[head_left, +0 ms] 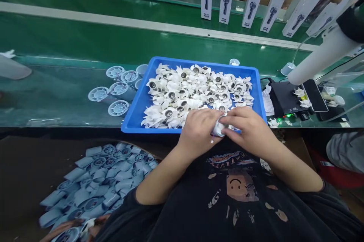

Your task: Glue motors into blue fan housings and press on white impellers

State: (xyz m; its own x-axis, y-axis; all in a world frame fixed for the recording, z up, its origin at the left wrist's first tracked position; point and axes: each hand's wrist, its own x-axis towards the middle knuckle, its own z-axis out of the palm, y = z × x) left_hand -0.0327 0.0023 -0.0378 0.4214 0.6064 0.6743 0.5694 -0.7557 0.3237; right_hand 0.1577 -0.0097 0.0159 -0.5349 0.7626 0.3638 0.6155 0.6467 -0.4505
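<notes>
A light-coloured fan housing (218, 128), a short cylinder with a thin wire and small white connector hanging below, is held at the tray's front edge. My left hand (199, 130) wraps round it from the left, fingers closed. From the right, the thumb and fingers of my right hand (248, 126) pinch its upper end; whether a fan blade sits inside is hidden. Just beyond both hands, a blue tray (133, 115) holds a heap of white fan impellers (170, 96) with dark round hubs. Several pale blue housings (118, 108) stand on the bench left of the tray.
Many housings (99, 189) lie piled at lower left, where another person's hands (76, 230) hold a housing and a white piece. At right are a black control box (287, 100), a phone (315, 96) and a white tube (318, 58). Printed boxes (251, 1) line the back shelf.
</notes>
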